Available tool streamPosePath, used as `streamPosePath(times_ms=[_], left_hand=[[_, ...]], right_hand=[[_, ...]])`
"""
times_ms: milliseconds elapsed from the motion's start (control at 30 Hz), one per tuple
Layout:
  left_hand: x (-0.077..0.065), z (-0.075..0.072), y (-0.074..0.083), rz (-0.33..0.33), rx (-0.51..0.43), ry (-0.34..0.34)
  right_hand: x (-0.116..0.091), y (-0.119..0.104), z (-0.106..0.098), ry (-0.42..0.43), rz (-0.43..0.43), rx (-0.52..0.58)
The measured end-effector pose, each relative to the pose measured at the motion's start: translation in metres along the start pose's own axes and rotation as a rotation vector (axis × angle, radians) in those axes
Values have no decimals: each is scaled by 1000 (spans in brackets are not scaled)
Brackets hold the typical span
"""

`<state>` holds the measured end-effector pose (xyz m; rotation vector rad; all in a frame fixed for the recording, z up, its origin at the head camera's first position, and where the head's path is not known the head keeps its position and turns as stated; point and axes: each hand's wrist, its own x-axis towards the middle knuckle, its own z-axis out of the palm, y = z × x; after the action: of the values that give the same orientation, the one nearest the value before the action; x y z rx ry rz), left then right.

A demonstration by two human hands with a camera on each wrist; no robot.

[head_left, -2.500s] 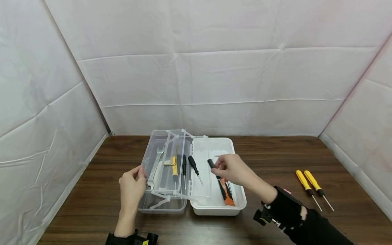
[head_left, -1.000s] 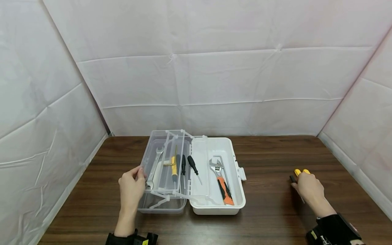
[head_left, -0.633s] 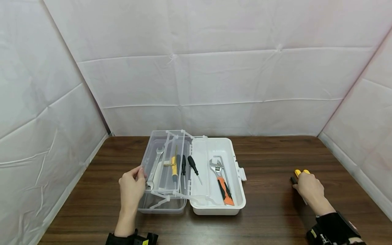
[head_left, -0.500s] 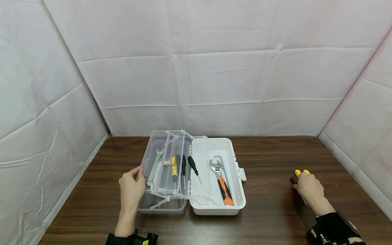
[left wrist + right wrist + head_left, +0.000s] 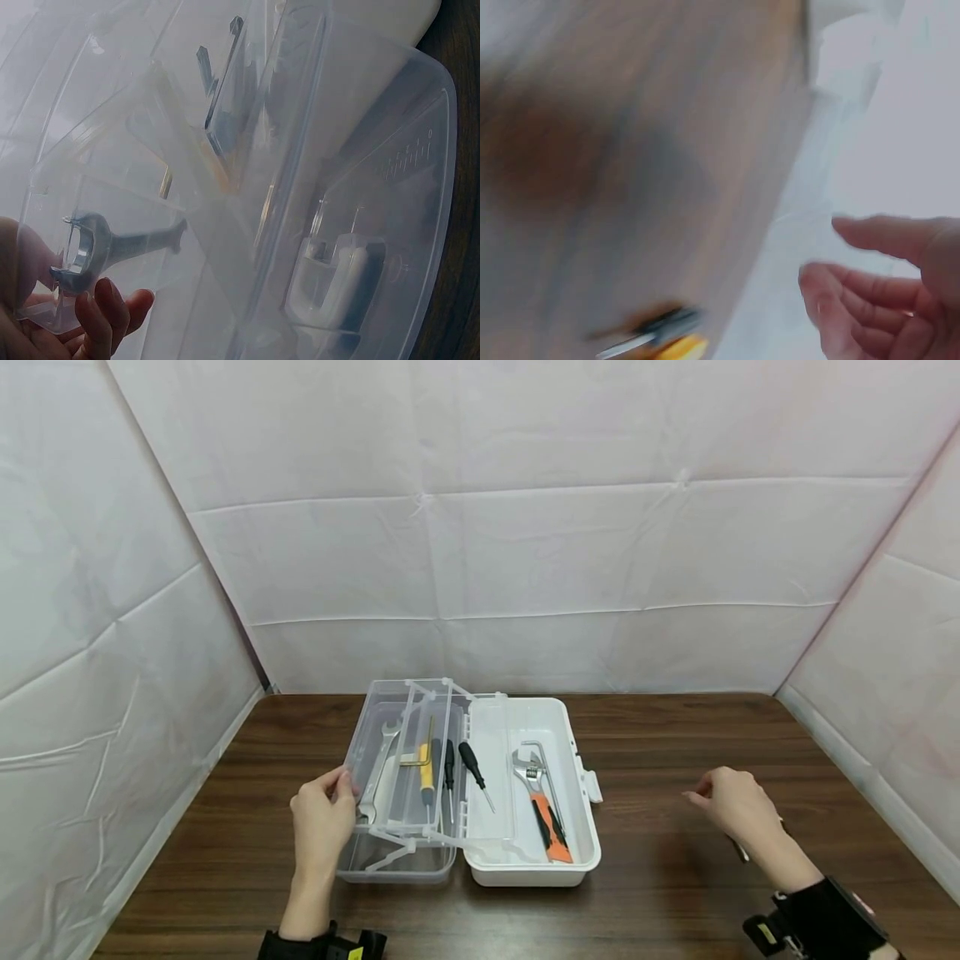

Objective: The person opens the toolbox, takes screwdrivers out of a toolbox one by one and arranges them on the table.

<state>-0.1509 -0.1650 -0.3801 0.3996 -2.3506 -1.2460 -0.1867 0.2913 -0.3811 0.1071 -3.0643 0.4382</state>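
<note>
My left hand [image 5: 324, 814] pinches the left edge of the raised clear tray [image 5: 362, 752] of an open toolbox. In the left wrist view, a silver open-end wrench [image 5: 82, 251] shows right by its fingers. My right hand [image 5: 738, 806] is over the table at the right, thumb and fingers apart, holding nothing. Beneath it lie screwdrivers, mostly hidden in the head view; the right wrist view shows a blurred yellow handle [image 5: 682, 349]. The toolbox's white base [image 5: 532, 878] holds an orange-and-black adjustable wrench [image 5: 552, 831] and a silver hex key [image 5: 550, 777].
A black-handled screwdriver [image 5: 471, 760] lies at the hinge side of the white base. Under the clear plastic are a brass hex key [image 5: 431, 743], a yellow-handled tool [image 5: 427, 777] and another black screwdriver [image 5: 449, 764]. White sheet walls [image 5: 525, 568] enclose the brown table [image 5: 637, 735].
My right hand took a black-handled screwdriver from the white base, set it down beside the yellow ones at the right, let go and lifted slightly. My left hand has stayed on the tray edge.
</note>
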Motion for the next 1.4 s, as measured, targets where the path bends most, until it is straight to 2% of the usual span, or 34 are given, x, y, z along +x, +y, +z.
streamPosePath(times_ms=[167,267,467,733,967,1167,1400], left_hand=[[0,0,0,5,1,10],[0,0,-1,5,3,12],[1,0,-1,-4,3,6],[1,0,-1,-1,4,13],[0,1,-2,-2,4,7],[0,2,-2,-1,7,13],[0,1,-3,15,10,32]], right_hand=[[11,-35,-8,-44,-129,110],[18,-58,-16,-73,-176,139],[34,-103,-24,-69,-280,156],[50,-159,-14,-96,-391,154],[60,-197,1,-129,-488,145],[63,-220,17,-231,-502,181],[68,-234,37,-226,-452,156]])
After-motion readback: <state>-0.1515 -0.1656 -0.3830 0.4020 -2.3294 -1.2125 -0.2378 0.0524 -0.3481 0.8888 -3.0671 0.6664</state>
